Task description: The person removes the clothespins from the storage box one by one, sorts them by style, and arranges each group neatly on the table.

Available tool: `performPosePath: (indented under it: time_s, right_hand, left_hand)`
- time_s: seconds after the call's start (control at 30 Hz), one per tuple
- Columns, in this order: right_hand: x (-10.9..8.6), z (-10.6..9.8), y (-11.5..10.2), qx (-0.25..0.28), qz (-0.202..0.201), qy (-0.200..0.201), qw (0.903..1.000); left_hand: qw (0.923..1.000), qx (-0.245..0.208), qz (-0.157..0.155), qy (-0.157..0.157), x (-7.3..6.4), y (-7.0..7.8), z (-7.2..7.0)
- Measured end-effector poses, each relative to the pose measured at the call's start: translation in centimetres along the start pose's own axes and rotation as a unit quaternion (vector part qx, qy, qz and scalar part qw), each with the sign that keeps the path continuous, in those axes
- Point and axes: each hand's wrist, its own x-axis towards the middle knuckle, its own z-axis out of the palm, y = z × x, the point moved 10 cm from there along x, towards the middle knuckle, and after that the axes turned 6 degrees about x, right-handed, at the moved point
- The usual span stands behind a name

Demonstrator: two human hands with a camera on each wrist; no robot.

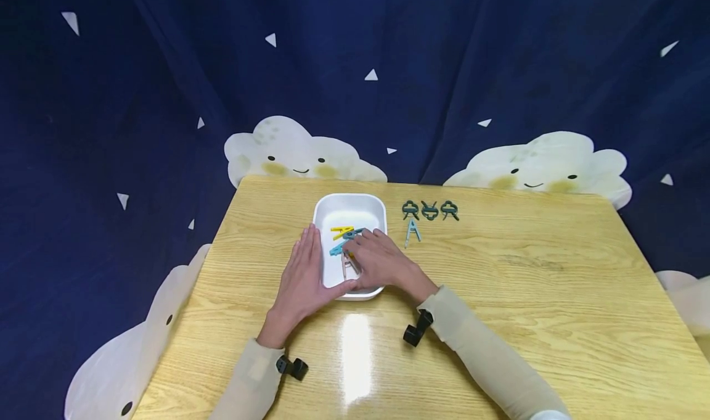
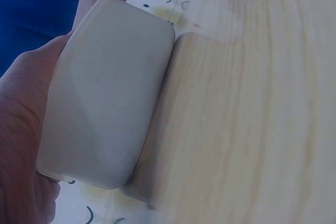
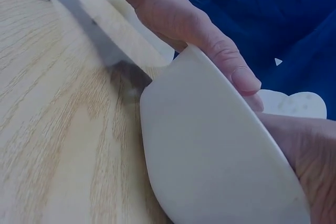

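A white rectangular tray [image 1: 349, 201] stands on the table, with its outer wall [image 2: 107, 93] filling much of the left wrist view. My left hand [image 1: 304, 284] lies along its left rim, fingers straight, the thumb stretched over the near rim. Over the right rim reaches my right hand [image 1: 383, 261], its fingers bent down among the clothespins; their tips are partly hidden. Inside lie a yellow clothespin [image 1: 342, 230], a dark teal clothespin [image 1: 353, 234], a light blue clothespin [image 1: 336, 250] and a pale pinkish clothespin [image 1: 344, 267]. The right fingers touch this heap.
Right of the tray, three dark green spring clips [image 1: 429, 210] sit in a row. Just below them lies another light blue clothespin [image 1: 412, 231]. The wooden table [image 1: 527, 296] ends at a dark blue curtain [image 1: 421, 74] with cloud pictures.
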Motion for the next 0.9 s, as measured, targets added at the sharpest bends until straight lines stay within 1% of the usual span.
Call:
performPosePath:
  time_s: [0.13,0.3,0.43,0.9]
  right_hand:
    - [0.06,0.05,-0.06,-0.008,0.0,-0.001,1.0]
    - [0.14,0.24,-0.16,-0.031,-0.004,-0.009,0.9995]
    - [0.14,0.37,-0.14,-0.049,-0.006,-0.009,0.9987]
    - [0.18,0.4,-0.08,-0.048,-0.007,-0.008,0.9988]
  left_hand:
    - [1.0,0.0,-0.002,0.0,-0.03,-0.08,0.0]
    - [1.0,0.003,0.001,0.006,0.0,-0.03,-0.11]
    - [1.0,0.005,0.001,0.001,0.03,-0.01,-0.03]
    - [1.0,0.006,-0.002,-0.002,0.04,-0.07,0.05]
